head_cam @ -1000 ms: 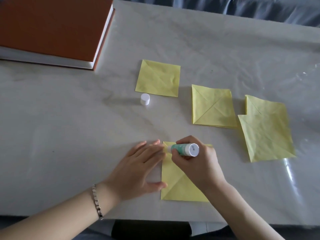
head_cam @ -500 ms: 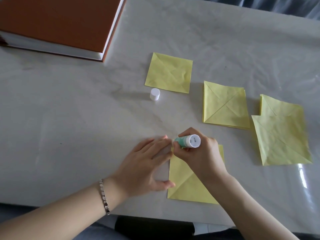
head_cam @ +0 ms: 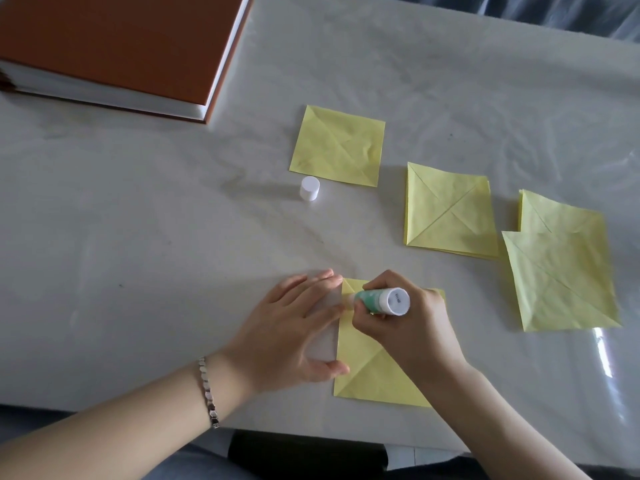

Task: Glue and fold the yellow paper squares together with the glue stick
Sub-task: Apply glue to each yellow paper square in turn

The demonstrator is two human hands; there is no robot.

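Right hand: reaches in from the lower right, wrist bent, fingers closed around the glue stick. The stick lies nearly level, white base toward the camera, its tip pointing left at the upper left corner of the near yellow paper square. The tip itself sits against the left fingertips and contact with the paper cannot be confirmed.

Left hand: enters from the lower left, palm down, fingers spread and extended flat. Fingertips rest at the left edge of the near square near its top corner; the thumb touches the same edge lower down. It grips nothing. A metal bracelet circles the wrist.

The near square lies at the front edge of the table; its right and upper parts are hidden under the right hand and forearm.

Other task paper: a single creased square at centre; a stack of squares to its right, sheet count not determinable; two overlapping squares further right.

The white cap stands upright, just beside the single square's lower left corner, apart from it.

An orange-covered book lies at the far left, cut off by the frame.
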